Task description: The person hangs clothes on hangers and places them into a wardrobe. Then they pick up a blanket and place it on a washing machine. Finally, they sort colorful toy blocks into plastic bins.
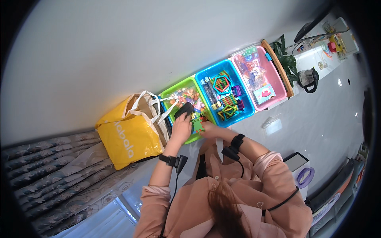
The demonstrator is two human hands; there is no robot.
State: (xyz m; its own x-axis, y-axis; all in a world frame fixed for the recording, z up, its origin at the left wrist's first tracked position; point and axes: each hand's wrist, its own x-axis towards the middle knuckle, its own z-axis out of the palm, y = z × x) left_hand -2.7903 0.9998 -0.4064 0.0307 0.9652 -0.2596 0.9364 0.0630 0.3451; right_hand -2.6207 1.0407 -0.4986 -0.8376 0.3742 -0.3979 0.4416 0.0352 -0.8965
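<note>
Inside the green plastic bin (164,93), my left hand (182,128) has its fingers on a dark, smooth object (184,110), whose exact kind I cannot make out. My right hand (209,130) is at the bin's near end, its fingers at the edge of a flat green toy piece (197,125) with red bits along it. That piece spans the gap between both hands. Farther back lie bagged orange and pink toys (187,95) and a small pink and lilac toy (198,106). My fingertips are partly hidden.
A blue bin (248,112) with magnetic building shapes (222,84) adjoins on the right, then a pink bin (278,89) with bagged pieces. At left stands a yellow bag (131,139), its white handles (165,110) hanging over the green bin. A kettle (308,79) stands far right.
</note>
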